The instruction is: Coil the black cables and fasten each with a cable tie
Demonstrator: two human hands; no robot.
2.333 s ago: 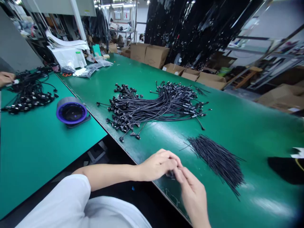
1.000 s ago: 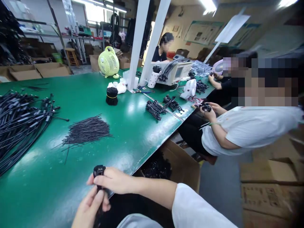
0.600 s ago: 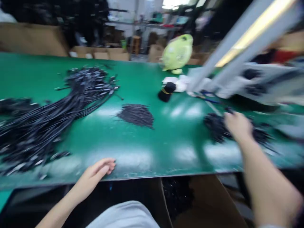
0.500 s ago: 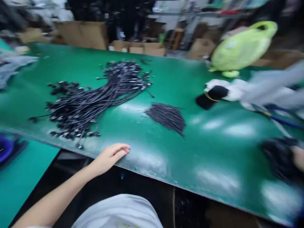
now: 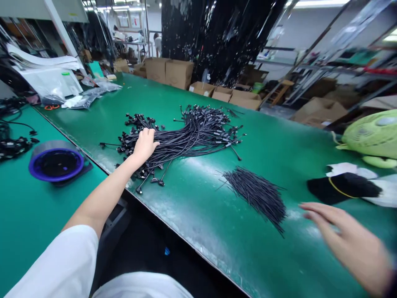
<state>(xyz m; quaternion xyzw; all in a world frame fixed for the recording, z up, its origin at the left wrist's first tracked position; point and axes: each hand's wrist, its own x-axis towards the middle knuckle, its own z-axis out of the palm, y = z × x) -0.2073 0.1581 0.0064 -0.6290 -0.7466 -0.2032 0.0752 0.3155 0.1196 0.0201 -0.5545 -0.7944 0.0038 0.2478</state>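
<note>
A loose pile of black cables (image 5: 192,132) with small connectors at both ends lies across the green table (image 5: 186,194). My left hand (image 5: 145,142) rests on the left part of this pile, thumb apart from the bent fingers; the fingertips are partly hidden among the cables, and no cable is lifted. Nearer to me and to the right is a flat heap of short, thin black strips (image 5: 257,194). My right hand (image 5: 347,240) hovers just right of that heap, slightly blurred, fingers stretched out and nothing in them.
On the right lie a black bundle with a yellow band (image 5: 344,186) and a lime-green mesh fan (image 5: 372,134). A purple-rimmed round dish (image 5: 56,163) stands on the lower surface at left. Orange-handled scissors (image 5: 51,107) and clear bags (image 5: 93,95) lie farther back. Cardboard boxes (image 5: 178,72) line the far edge.
My left hand has moved from the table's front edge onto the cable pile. A dark, blurred item was by a hand at the right edge; my right hand now shows empty. The view has turned left.
</note>
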